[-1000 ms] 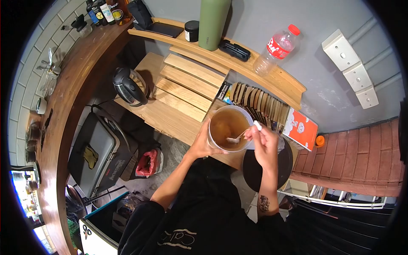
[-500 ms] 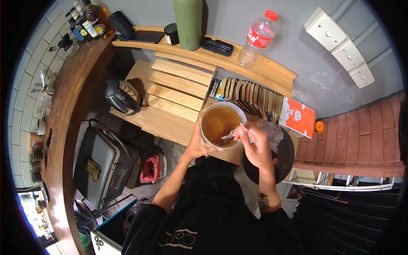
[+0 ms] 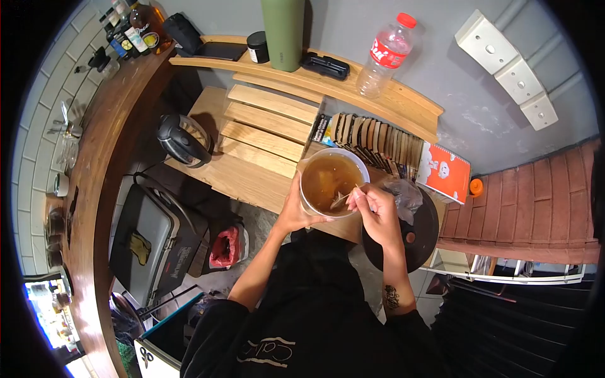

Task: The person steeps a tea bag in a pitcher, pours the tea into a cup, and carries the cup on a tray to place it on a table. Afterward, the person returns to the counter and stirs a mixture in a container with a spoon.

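A white tub [image 3: 304,200] of brown, tea-like liquid [image 3: 324,179] is held over the wooden worktop, its open top facing me. My left hand [image 3: 296,211] is closed around the tub's left and lower side, thumb along the near edge. At the tub's right rim, my right hand [image 3: 378,214] pinches a small spoon [image 3: 340,201] whose lower end dips into the liquid. Paler patches show in the liquid. Part of the spoon is hidden by my fingers.
Behind the tub stand a row of books [image 3: 372,142] and a slatted wooden rack [image 3: 268,129]. An electric kettle [image 3: 184,140] is at left. A dark round lid-like disc [image 3: 419,233] with a plastic bag [image 3: 406,198] lies right. A bottle [image 3: 383,57] stands on the shelf.
The spoon in my right hand has shifted slightly within the liquid, and the liquid's surface pattern differs. My left hand keeps its hold on the tub.
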The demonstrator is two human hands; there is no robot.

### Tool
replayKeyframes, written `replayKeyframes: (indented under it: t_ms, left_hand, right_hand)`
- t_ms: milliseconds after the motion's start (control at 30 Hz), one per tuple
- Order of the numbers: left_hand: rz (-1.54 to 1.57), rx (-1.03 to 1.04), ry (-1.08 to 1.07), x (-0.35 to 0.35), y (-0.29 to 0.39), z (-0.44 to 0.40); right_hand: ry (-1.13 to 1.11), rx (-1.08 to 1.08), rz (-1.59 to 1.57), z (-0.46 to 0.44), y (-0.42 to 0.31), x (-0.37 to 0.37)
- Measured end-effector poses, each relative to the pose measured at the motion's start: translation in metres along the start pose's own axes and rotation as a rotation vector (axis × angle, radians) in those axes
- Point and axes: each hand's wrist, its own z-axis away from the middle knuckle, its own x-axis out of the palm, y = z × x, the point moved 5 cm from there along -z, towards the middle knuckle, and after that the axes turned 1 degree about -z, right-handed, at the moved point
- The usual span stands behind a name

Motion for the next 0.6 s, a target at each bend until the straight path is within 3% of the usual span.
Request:
replayKeyframes:
  t_ms: [167, 367, 533, 600]
  left_hand:
    - [0.030, 0.000, -0.018, 0.002, 0.005, -0.002]
    - [0.051, 0.002, -0.001, 0.002, -0.002, 0.000]
    - [-0.029, 0.000, -0.010, 0.001, 0.000, 0.002]
    - [0.091, -0.032, -0.015, 0.004, -0.001, 0.001]
  right_hand:
    - [0.091, -0.185, 0.046, -0.005, -0.055, -0.014]
    - [0.064, -0.015, -0.041, 0.001, 0.001, -0.006]
    - [0.093, -0.127, 0.041, -0.009, -0.041, -0.012]
    - [0.113, -0.172, 0.026, -0.008, -0.049, -0.013]
